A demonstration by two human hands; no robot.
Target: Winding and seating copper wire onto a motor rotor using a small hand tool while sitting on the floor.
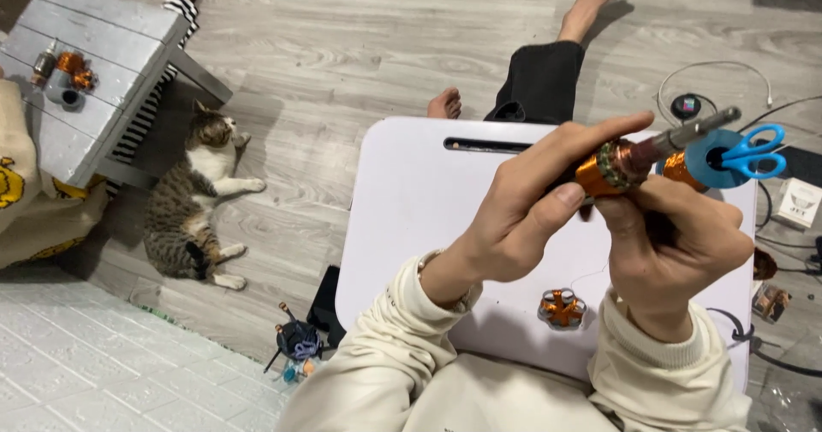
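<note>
Motor rotor (618,165) held above white surface (411,218), shaft pointing up-right; left hand (522,218) fingers clamped on copper winding, right hand (672,244) fingers pinching it from below.

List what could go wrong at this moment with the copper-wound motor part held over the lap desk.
Both hands, left and right, hold the motor armature in mid-air; a slip might drop it onto the white lap desk. Its shaft tip sits close to the blue scissors and could knock them. The cat lying nearby might get up and disturb things.
</note>
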